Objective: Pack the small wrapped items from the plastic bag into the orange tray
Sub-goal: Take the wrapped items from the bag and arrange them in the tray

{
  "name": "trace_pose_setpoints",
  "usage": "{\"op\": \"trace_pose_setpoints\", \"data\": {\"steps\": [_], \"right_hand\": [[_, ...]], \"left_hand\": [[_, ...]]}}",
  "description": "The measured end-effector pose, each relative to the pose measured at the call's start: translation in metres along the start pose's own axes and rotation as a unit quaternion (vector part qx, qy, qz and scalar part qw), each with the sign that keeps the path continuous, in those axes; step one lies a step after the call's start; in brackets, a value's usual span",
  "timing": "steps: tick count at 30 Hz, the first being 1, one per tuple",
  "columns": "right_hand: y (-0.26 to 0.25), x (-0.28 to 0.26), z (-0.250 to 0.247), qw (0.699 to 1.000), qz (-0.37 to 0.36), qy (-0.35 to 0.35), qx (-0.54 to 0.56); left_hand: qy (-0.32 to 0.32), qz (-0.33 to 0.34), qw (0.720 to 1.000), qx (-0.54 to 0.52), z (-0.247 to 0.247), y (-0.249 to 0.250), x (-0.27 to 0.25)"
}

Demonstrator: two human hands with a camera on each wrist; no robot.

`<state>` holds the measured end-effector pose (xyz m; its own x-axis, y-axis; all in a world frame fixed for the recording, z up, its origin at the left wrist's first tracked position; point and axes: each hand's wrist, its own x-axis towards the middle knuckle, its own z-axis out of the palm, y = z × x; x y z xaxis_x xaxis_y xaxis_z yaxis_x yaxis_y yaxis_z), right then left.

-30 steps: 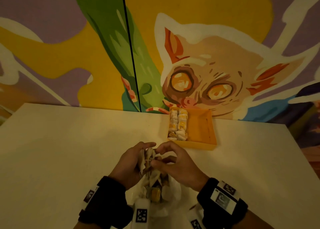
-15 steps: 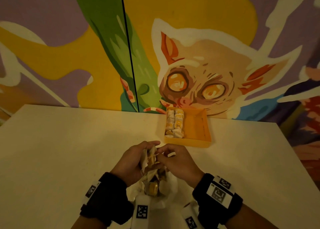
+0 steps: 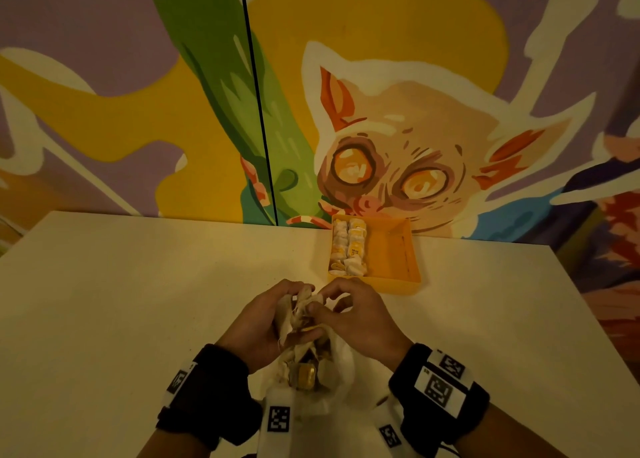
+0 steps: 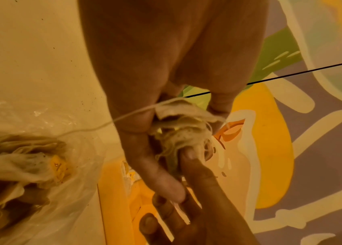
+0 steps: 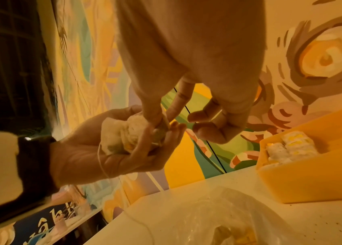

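1. Left hand [image 3: 258,322]: raised just above the bench [image 3: 121,301], palm turned inward, fingers curled round one small wrapped item [image 5: 122,137] (a pale gauzy pouch with thread wound about it).
2. Right hand [image 3: 360,319]: meets the left over the same item; thumb and forefinger pinch its thread-wound end, while the other fingers [image 5: 209,127] curl loosely and hold nothing.
3. Thread [image 4: 124,116]: one thin pale strand runs from the held item down across the left palm toward the bag.
4. Plastic bag [image 3: 343,364]: clear and crumpled, lying on the bench directly beneath and between the two wrists, its mouth open toward the hands.
5. Bag contents [image 4: 29,162]: more wrapped items in a loose heap, some with yellow tags showing (the printing is too small to read).
6. Orange tray [image 3: 398,256]: rests at the far edge of the bench against the wall, beyond the right hand and apart from it.
7. Packed items [image 3: 348,248]: two neat rows of white-and-yellow pieces fill the tray's left side; its right side shows bare orange floor.
8. Wristbands [image 3: 440,388]: black, one on each wrist, carrying white square-patterned markers.
9. Wall mural [image 3: 398,145]: a painted wide-eyed cat face with green, yellow and purple shapes, behind the bench.
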<state>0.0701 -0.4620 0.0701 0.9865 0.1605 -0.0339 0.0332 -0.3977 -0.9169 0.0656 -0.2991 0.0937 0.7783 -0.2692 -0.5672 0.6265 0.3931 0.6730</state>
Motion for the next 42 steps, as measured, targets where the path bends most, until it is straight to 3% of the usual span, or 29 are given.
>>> {"op": "trace_pose_setpoints", "data": {"steps": [8, 12, 17, 21, 23, 25, 27, 30, 35, 38, 42], "right_hand": [[-0.008, -0.001, -0.027, 0.981, 0.088, -0.013, 0.171], [-0.007, -0.004, -0.031, 0.966, 0.108, 0.002, 0.234], [-0.006, -0.006, -0.028, 0.964, 0.132, 0.009, 0.232], [-0.009, -0.005, -0.020, 0.938, 0.172, 0.016, 0.299], [-0.010, -0.006, -0.014, 0.949, 0.158, 0.008, 0.271], [-0.009, -0.006, -0.008, 0.980, 0.106, 0.010, 0.167], [-0.010, -0.005, -0.004, 0.992, 0.068, -0.001, 0.104], [-0.013, -0.004, -0.001, 0.988, 0.088, 0.002, 0.124], [-0.020, -0.003, 0.002, 0.954, 0.128, -0.038, 0.269], [-0.024, -0.004, 0.001, 0.968, 0.091, -0.078, 0.223], [-0.023, -0.003, 0.002, 0.983, 0.042, -0.096, 0.153]], "left_hand": [[0.016, 0.023, 0.998, 0.052, -0.008, -0.004, -0.001], [0.038, 0.029, 0.999, 0.002, -0.007, -0.003, 0.000], [0.039, 0.021, 0.998, -0.039, -0.004, 0.000, 0.001], [0.028, 0.023, 0.997, -0.067, 0.001, -0.001, 0.001], [0.021, 0.019, 0.997, -0.077, 0.002, -0.002, 0.002], [0.012, 0.022, 0.996, -0.083, 0.003, -0.002, 0.001], [0.002, 0.028, 0.997, -0.079, 0.002, -0.003, 0.000], [-0.028, 0.023, 0.995, -0.093, 0.000, -0.004, -0.003], [-0.099, 0.020, 0.987, -0.126, 0.001, 0.000, -0.008], [-0.127, 0.017, 0.986, -0.109, 0.001, 0.002, -0.008], [-0.115, 0.021, 0.989, -0.085, 0.000, 0.001, -0.007]]}}
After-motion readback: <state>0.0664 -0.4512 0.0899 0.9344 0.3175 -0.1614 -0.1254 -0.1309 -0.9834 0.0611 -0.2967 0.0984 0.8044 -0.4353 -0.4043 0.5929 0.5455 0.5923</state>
